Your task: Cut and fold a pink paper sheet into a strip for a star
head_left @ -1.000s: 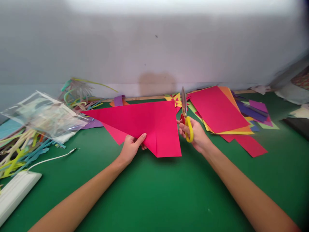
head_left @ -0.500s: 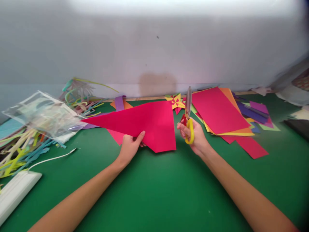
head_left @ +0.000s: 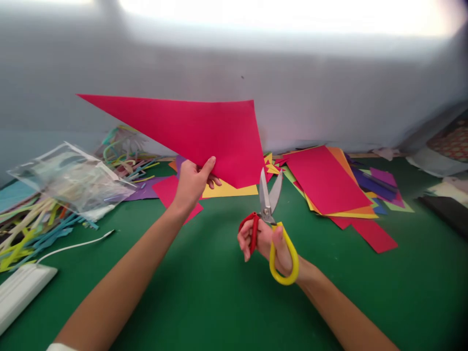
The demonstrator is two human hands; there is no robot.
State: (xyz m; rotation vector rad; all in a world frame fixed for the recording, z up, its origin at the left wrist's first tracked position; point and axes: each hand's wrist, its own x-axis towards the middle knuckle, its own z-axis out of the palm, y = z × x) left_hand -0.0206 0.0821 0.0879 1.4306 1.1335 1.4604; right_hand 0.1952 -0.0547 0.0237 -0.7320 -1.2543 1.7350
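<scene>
A large red paper sheet (head_left: pixel 204 134), pointed at its left end, is raised above the green table. My left hand (head_left: pixel 193 183) pinches its lower edge between thumb and fingers. My right hand (head_left: pixel 268 241) holds scissors (head_left: pixel 267 213) with one red and one yellow handle. Their blades are spread and point upward, just below the sheet's lower right corner. Between the blades and the sheet no contact can be made out. Behind and below the sheet lie a yellow paper (head_left: pixel 234 190) and a smaller red piece (head_left: pixel 166 192).
Stacked coloured papers (head_left: pixel 329 183) and a red strip (head_left: pixel 375 235) lie at the right. A yellow and red paper star (head_left: pixel 271 165) is at the back. Left are a clear plastic bag (head_left: pixel 78 175), coloured strips (head_left: pixel 32 224) and a white power strip (head_left: pixel 25 292) with a cable.
The red sheet has risen with my left hand, its pointed end now higher. My right hand has come lower and closer, and the scissors have opened. The view has tilted slightly upward.
</scene>
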